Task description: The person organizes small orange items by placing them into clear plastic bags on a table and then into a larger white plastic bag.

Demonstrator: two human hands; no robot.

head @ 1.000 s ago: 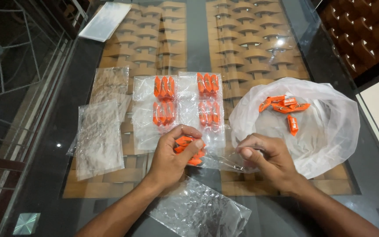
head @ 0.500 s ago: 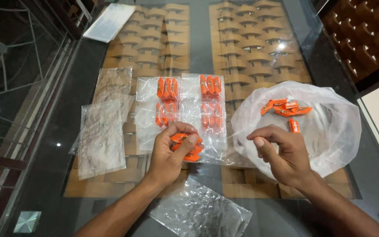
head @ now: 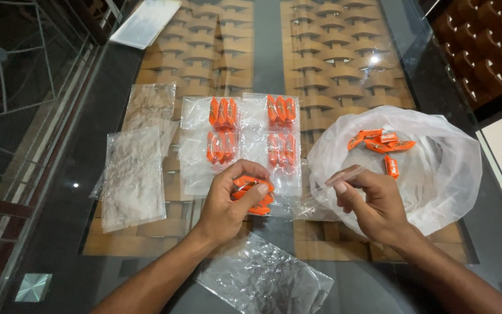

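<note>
Left hand (head: 228, 200): closed around a small cluster of orange wrapped candies (head: 252, 195), held just above the glass table (head: 47, 232), near its front centre. Right hand (head: 373, 203): thumb and forefinger pinched on the edge of a small clear pouch (head: 315, 197), which stretches leftward toward the held candies; whether the candies already sit inside that pouch cannot be told.

Directly beyond the left hand: four filled clear packets (head: 251, 131), laid flat in two rows of two, each holding a few orange candies side by side. To their left: empty clear pouches (head: 132, 174), flat and overlapping. To the right of the right hand, just beside it: large translucent plastic bag (head: 437, 168), mouth open, with loose orange candies (head: 382, 142) resting inside toward its far side. Near the front edge, between the two forearms: one crumpled clear plastic sheet (head: 262, 279). Under the glass: woven wooden base (head: 332, 58). At the far left corner: flat white sheet (head: 146, 22).
</note>
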